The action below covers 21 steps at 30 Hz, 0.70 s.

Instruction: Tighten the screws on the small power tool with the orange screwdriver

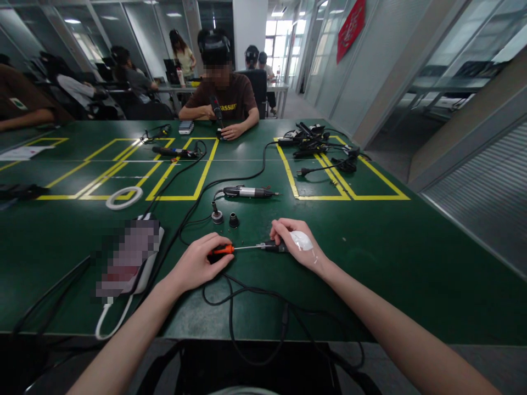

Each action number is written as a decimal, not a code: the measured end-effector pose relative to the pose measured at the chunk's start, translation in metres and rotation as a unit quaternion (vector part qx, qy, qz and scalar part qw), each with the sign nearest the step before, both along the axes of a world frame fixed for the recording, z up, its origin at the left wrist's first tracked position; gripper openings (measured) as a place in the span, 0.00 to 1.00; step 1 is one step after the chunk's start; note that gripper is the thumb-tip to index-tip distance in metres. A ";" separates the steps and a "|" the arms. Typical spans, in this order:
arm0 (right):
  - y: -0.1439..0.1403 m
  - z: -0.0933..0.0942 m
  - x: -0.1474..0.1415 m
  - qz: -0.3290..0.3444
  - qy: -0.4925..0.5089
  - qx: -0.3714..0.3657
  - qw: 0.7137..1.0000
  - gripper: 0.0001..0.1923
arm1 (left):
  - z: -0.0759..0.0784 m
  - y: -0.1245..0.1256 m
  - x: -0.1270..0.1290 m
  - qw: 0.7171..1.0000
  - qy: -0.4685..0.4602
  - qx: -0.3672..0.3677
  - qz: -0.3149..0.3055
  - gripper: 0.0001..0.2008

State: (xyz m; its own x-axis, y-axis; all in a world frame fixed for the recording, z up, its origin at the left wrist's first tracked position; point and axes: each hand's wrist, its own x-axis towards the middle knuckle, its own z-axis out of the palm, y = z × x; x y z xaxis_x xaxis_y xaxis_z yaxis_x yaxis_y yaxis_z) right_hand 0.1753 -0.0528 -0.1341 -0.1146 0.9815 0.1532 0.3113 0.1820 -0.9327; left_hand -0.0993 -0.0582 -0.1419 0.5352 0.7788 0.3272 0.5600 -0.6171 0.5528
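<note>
My left hand is closed round the orange handle of a screwdriver, its thin metal shaft pointing right. The shaft's far end meets the metal end of a small black part. That part is held in the curled fingers of my right hand, which hides most of it. A white patch covers the back of this hand. Just beyond my hands stand a grey-and-black round piece with a stem and a black cone-shaped cap. Farther off lies a black-and-silver electric screwdriver.
A phone with a white cable lies at left, near a white tape ring. Black cables loop below my hands. A pile of corded black tools lies at back right. Across the green table a person works.
</note>
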 end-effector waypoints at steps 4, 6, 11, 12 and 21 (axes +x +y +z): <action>-0.001 0.001 -0.001 -0.002 0.001 -0.002 1.000 0.28 | -0.002 0.001 0.000 1.000 -0.007 -0.008 0.003 0.06; -0.001 0.002 -0.001 -0.002 0.001 -0.003 1.000 0.28 | -0.003 0.001 0.000 1.000 -0.008 -0.012 0.006 0.05; -0.001 0.003 -0.001 0.001 0.002 -0.004 1.000 0.27 | -0.001 0.000 0.000 1.000 -0.005 -0.015 0.004 0.06; -0.001 0.003 -0.001 0.001 0.003 -0.005 1.000 0.27 | 0.000 0.000 0.001 1.000 -0.006 -0.015 0.003 0.06; -0.001 0.003 0.000 -0.001 0.006 -0.007 1.000 0.28 | 0.001 0.000 -0.001 1.000 -0.010 -0.013 -0.001 0.07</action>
